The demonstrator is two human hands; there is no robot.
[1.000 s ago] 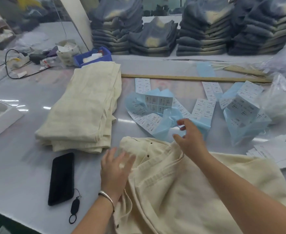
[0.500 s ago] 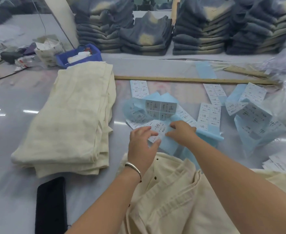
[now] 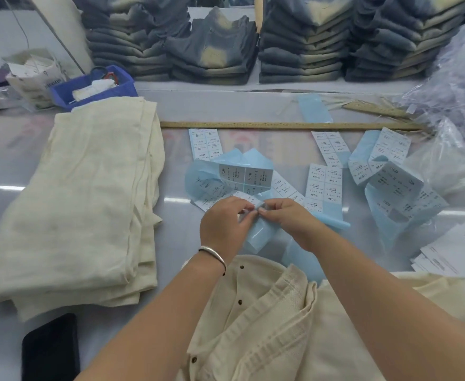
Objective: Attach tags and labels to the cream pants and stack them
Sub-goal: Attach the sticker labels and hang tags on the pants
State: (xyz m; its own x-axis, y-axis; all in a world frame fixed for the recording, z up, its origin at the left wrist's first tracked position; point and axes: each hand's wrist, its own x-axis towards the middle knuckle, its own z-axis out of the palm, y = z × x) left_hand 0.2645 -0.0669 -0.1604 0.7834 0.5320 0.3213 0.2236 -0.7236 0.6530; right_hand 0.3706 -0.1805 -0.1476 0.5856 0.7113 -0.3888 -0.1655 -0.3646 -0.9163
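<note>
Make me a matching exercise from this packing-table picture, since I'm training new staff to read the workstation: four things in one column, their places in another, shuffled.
Things:
1. folded cream pants stack
2. black phone
3. wooden ruler
4. blue bin

Places:
A. at the near left edge of the table
B. behind the far end of the cream stack, at the left rear
C. lying crosswise beyond the label sheets
D. left of both hands, on the table

Pairs: 1-D, 2-A, 3-C, 4-B
</note>
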